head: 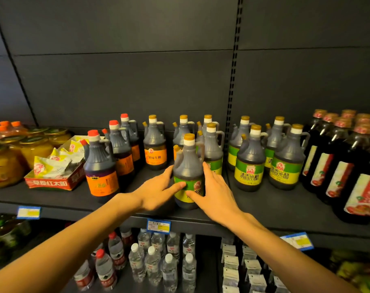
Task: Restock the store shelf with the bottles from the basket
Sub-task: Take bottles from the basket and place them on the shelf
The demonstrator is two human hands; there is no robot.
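So at this point you had both hands on one green-label bottle [188, 176], standing upright near the front edge of the shelf [264, 205], about mid-way along it. Your left hand [158, 190] was wrapped on its left side with the thumb pressed across the label, and your right hand [216, 187] cupped the right side, thumb on the label too. Both were grasping it, not just touching, though I couldn't tell if the bottle's base was fully down on the shelf or a hair above it.

Progress-wise, looked like you were well into it. Behind that bottle there were already more gold-capped bottles [209, 144] of the same kind toward the back edge, and another green-label group [264, 157] to the right of the upright post. The orange-label bottles [108, 161] sat to the left, dark red-label bottles [344, 166] by the right end.

The basket wasn't in view, so no idea how many were left. My guess is this one just needed squaring up with its row, label facing out, then back for the next.
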